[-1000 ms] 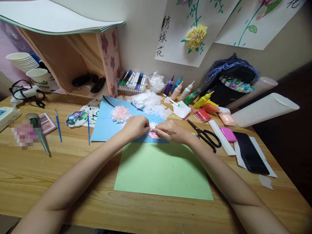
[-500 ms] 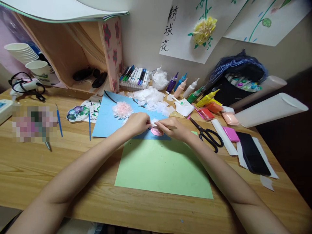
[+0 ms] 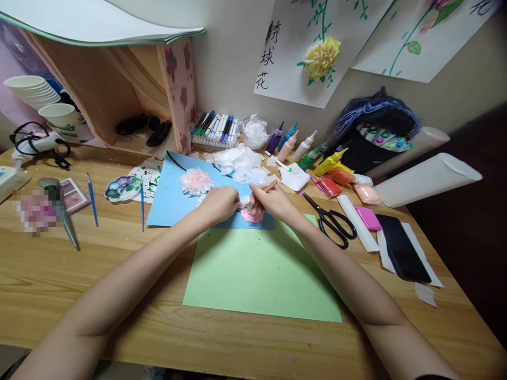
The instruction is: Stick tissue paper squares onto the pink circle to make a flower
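Observation:
My right hand (image 3: 274, 201) grips a thin wooden stick (image 3: 271, 186), whose upper end sticks out above the fingers; its lower end points at a flat pink piece (image 3: 252, 217) near the bottom edge of the blue paper (image 3: 162, 203). Some whitish tissue shows between the hands at the top of that piece. My left hand (image 3: 222, 205) rests on the same paper with its fingers closed in a pinch, and what lies between them is hidden. Up and to the left of it, a fluffy pale pink flower (image 3: 196, 182) is fixed to the blue paper by a dark painted stem.
Green paper (image 3: 261, 274) lies in front. White tissue squares (image 3: 240, 161) are heaped behind the hands. Paint bottles (image 3: 304, 146), black scissors (image 3: 330, 220) and a phone (image 3: 404, 248) are to the right. Paintbrushes (image 3: 142, 205) and a stained palette (image 3: 121, 188) lie left.
The stick in my right hand has swung from nearly level to slanting upward, and the right hand has turned with it. My left hand stays at the pink piece. The view has shifted slightly.

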`<control>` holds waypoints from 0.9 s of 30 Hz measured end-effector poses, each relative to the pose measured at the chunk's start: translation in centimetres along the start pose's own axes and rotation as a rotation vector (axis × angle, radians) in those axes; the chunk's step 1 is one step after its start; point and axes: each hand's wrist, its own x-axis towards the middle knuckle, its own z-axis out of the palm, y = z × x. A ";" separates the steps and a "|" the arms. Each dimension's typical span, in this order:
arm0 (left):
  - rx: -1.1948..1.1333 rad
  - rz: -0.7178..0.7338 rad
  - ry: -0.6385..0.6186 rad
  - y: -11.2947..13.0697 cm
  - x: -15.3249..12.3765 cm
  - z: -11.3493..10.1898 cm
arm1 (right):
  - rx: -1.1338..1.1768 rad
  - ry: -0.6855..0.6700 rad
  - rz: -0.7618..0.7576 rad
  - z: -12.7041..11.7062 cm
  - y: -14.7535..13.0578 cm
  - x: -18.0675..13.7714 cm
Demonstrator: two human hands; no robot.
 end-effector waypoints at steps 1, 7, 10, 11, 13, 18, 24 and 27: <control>0.010 0.001 0.002 0.1 0.0 0.0 | 0.005 -0.005 -0.019 -0.7 -0.5 -0.3; 0.051 -0.013 -0.012 0.2 -0.2 -0.2 | -0.317 0.185 -0.396 -5.8 -1.5 -0.9; 0.052 0.003 -0.022 0.2 -0.3 -0.4 | -0.645 0.182 -0.466 -6.4 0.5 0.1; 0.049 0.008 -0.027 0.2 -0.4 -0.4 | -0.701 0.151 -0.468 -6.2 1.4 0.6; 0.044 0.013 -0.036 0.3 -0.5 -0.7 | -0.783 0.139 -0.438 -5.5 2.9 1.4; 0.051 -0.028 0.016 0.6 -0.8 -1.5 | -0.771 0.193 -0.430 -4.7 3.9 1.9; -0.129 0.006 0.233 0.7 -0.9 -1.7 | -0.285 0.002 -0.403 -5.5 1.5 0.4; -0.226 0.138 0.266 0.8 -0.9 -1.8 | -0.113 -0.163 -0.304 -5.1 0.7 -0.3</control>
